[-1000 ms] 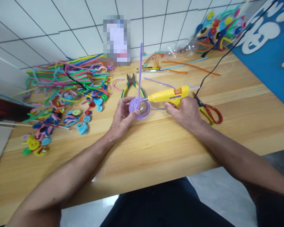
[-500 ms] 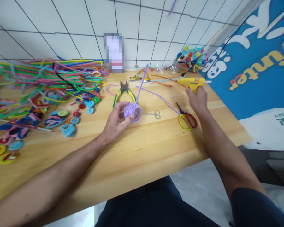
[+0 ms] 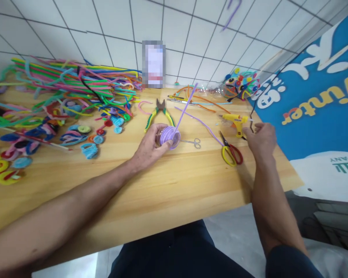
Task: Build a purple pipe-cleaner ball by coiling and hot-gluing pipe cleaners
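My left hand [image 3: 152, 148] is closed around a coil of purple pipe cleaner [image 3: 169, 137], one straight end sticking up and to the right. What lies inside the coil I cannot make out. A yellow glue gun [image 3: 234, 119] rests on the table at the right. Just beside its handle is my right hand [image 3: 262, 141], fingers loosely curled, thumb apart from them, apparently holding nothing. Scissors with one yellow and one red handle [image 3: 231, 151] lie to the left of that hand. Small silver scissors [image 3: 195, 143] and green-and-yellow pliers [image 3: 160, 112] lie near the coil.
Colourful pipe cleaners [image 3: 75, 79] are piled at the back left, with small twisted pieces [image 3: 89, 150] in front. A phone with a blurred-out screen [image 3: 154, 63] leans on the tiled wall. A loose purple pipe cleaner [image 3: 203, 122] runs towards the scissors. A decorated bundle [image 3: 242, 85] sits back right.
My right hand has let go of the glue gun and moved off to its right; the gun now lies on the table. My left hand still holds the coil. The view has shifted slightly.
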{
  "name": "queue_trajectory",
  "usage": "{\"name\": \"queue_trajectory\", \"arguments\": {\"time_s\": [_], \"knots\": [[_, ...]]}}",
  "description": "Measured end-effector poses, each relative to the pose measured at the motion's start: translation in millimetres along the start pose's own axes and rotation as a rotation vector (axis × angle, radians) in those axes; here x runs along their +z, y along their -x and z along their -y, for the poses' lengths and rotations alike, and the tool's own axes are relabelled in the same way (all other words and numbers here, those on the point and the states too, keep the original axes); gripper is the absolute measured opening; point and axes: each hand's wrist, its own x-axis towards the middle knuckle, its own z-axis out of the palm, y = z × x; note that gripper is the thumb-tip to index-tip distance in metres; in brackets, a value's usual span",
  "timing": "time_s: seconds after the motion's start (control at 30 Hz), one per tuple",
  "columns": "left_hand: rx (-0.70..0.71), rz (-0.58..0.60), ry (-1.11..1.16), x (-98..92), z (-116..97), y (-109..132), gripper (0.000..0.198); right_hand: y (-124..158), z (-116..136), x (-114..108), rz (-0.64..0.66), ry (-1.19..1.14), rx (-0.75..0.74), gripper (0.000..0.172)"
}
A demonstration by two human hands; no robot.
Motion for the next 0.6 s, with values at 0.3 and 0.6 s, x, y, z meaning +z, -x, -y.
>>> {"name": "queue_trajectory", "arguments": {"time_s": [0.3, 0.6], "knots": [[0.026, -0.004, -0.037, 0.3, -2.5, -0.5, 0.043, 64.7, 174.4, 14.8, 0.455, -0.783, -0.192, 0.040], [0.044, 0.000, 0.003, 1.5, -2.5, -2.0, 0.043, 72.9, 203.8, 53.3, 0.661, -1.177, 0.036, 0.040]]}}
